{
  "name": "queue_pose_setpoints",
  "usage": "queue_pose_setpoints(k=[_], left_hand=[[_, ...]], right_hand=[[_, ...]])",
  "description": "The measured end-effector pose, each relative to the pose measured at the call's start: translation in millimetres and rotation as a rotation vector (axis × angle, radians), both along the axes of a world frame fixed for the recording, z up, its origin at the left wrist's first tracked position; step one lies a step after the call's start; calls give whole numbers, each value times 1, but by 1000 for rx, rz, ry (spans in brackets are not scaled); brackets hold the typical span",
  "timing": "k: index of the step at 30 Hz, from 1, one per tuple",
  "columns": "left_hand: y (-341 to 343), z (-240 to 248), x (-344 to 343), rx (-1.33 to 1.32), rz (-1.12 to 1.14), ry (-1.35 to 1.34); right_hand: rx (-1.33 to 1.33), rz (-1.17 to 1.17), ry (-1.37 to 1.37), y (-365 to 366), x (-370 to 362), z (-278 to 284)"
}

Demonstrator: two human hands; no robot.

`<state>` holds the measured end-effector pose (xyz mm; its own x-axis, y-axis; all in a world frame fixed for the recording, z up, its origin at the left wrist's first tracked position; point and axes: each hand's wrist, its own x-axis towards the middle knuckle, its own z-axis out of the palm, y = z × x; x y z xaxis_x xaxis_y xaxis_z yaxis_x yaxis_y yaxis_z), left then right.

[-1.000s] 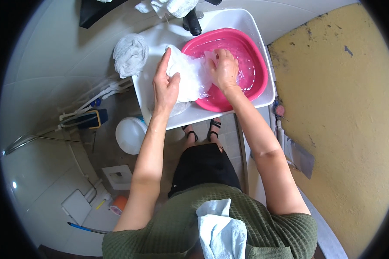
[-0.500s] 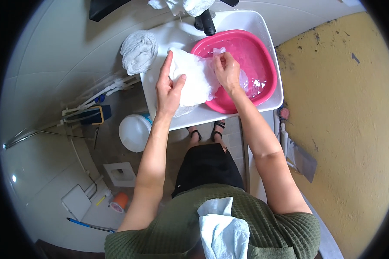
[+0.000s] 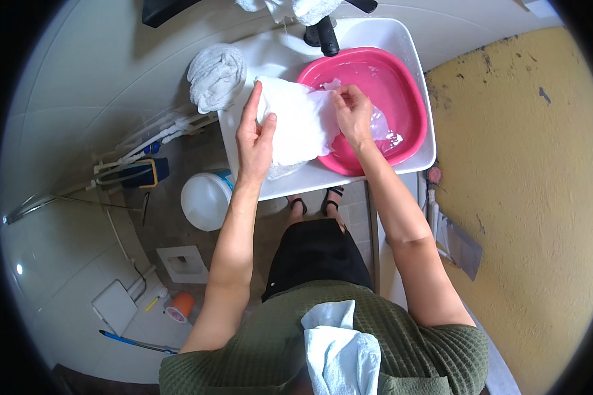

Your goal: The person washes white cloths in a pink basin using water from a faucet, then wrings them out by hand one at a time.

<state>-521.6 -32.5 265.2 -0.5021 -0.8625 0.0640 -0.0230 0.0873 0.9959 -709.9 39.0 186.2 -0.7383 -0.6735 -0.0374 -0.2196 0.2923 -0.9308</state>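
Observation:
A white cloth point(image 3: 293, 128) spreads over the left side of the sink, and its right end turns thin and see-through over the rim of a pink basin point(image 3: 412, 79). My left hand point(image 3: 254, 141) grips the cloth's left edge, with the thumb on top and the index finger straight along the side; the other fingers are mostly hidden. Above the water my right hand point(image 3: 354, 117) pinches the thin wet end between thumb and fingers. A pale, sheer piece point(image 3: 379, 124) trails in the water beside that wrist.
The basin stands in a white sink point(image 3: 270, 189) under a black faucet point(image 3: 327, 36). A bundled grey-white towel point(image 3: 216, 78) sits at the sink's left corner, and more white cloth point(image 3: 310, 10) hangs behind the faucet. Below stands a white bucket point(image 3: 204, 202). A yellow wall point(image 3: 520, 145) rises at the right.
My right hand has shifted slightly right and nearer, drawing the sheer end out straighter. My left hand keeps nearly the same place on the cloth's edge.

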Motion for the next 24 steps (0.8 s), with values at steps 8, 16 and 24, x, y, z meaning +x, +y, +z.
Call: queue_pose_setpoints(k=[8, 16, 24], left_hand=[[-3, -12, 10, -156, 62, -68], [-5, -19, 22, -122, 60, -105], [-7, -9, 19, -398, 75, -351]], right_hand=[[-114, -82, 222, -15, -4, 11], [252, 103, 405, -22, -20, -9], [439, -150, 272, 20, -90, 15]])
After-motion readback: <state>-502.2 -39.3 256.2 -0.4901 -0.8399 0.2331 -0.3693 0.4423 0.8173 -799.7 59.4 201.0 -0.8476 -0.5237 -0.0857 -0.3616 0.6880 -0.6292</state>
